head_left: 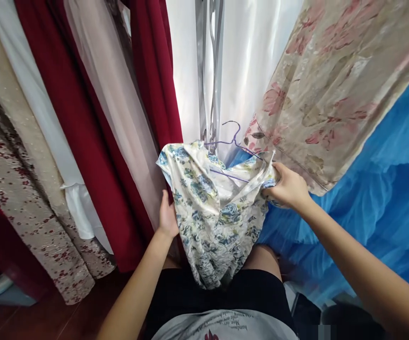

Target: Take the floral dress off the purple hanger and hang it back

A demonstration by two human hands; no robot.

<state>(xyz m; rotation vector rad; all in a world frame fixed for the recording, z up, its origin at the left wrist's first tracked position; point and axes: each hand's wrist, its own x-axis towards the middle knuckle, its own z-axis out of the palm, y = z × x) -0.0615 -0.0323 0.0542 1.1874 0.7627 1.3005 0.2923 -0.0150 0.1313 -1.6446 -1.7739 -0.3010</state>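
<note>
A white blouse (200,203) with blue and green floral print hangs in front of my lap. A thin purple wire hanger (235,140) runs through its neck opening, with the hook standing above the cloth. My right hand (287,186) pinches the blouse's right shoulder edge, close to the end of the hanger. At the blouse's left side, my left hand (169,218) rests against the cloth with its thumb stretched upward. The other fingers of that hand are hidden behind the fabric.
Long dark red cloth (94,165) and pale pink cloth (119,94) hang at the left. White satin (257,56) hangs ahead. A beige floral garment (318,104) and blue ruffled tulle (367,203) crowd the right side. Reddish-brown floor (73,321) shows at the lower left.
</note>
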